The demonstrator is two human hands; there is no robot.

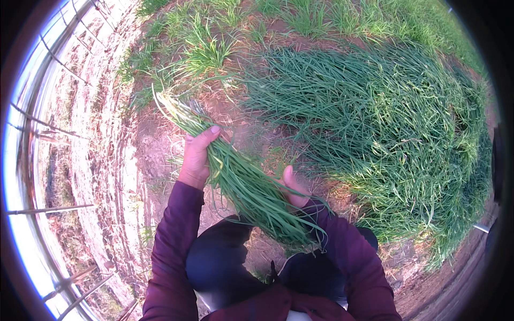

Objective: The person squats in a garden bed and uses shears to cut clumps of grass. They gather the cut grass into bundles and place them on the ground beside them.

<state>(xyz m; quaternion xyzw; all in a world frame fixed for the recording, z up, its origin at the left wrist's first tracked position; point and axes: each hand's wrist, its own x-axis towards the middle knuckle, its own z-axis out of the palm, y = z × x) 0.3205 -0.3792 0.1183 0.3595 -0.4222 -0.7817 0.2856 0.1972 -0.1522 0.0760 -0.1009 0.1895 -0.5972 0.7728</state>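
Note:
A bundle of long green garlic chives (pixel 241 172) lies slantwise in front of me, its pale stem ends toward the upper left and its leaf tips above my knees. My left hand (pixel 197 157) grips the bundle near the pale stems, thumb across the top. Lower down, my right hand (pixel 295 187) is at the bundle's leafy part, thumb raised. Leaves cover most of its fingers, so how firmly it holds cannot be seen. To the right is a large heap of cut chives (pixel 385 128) on the ground.
Growing tufts of the same green leaves (pixel 207 52) stand in the soil beyond the bundle. Bare soil with straw bits (pixel 156 160) lies at my left. Farther left are thin poles (pixel 52 209) along a bright, frame-like edge. My bent knees (pixel 219 257) are below the bundle.

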